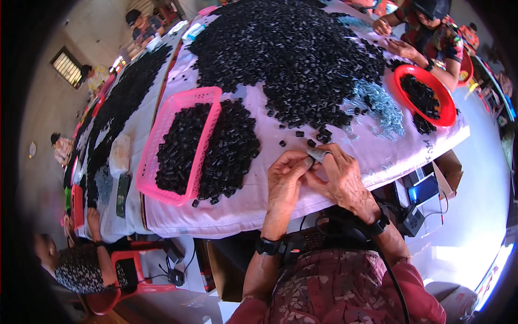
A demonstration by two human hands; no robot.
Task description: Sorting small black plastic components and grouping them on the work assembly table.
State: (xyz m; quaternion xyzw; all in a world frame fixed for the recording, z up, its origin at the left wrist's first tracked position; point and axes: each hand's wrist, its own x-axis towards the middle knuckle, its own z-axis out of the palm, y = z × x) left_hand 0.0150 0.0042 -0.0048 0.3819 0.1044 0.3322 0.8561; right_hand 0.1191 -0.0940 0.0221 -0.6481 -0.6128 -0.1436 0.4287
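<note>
Both hands meet over the near edge of the cloth-covered table. My left hand (286,173) is closed, thumb and fingertips pinched together. My right hand (343,175) is closed too, its fingertips against the left ones. A greyish wrap or small piece (317,154) shows at the right fingers; its kind is unclear. Whatever lies between the fingertips is hidden. Just beyond the hands lie a few loose black plastic pieces (299,133), small and blocky. Behind them spreads a large heap of the same black pieces (280,48). Thin bluish metal pieces (380,110) form a pile to the right.
A pink mesh basket (148,156) with black pieces stands tilted at left, beside a smaller heap (232,148). A red bowl (448,97) holds more at right, near a co-worker's hands (402,48). Another co-worker (89,264) sits at lower left. Cables and a phone-like device (423,190) lie below the table edge.
</note>
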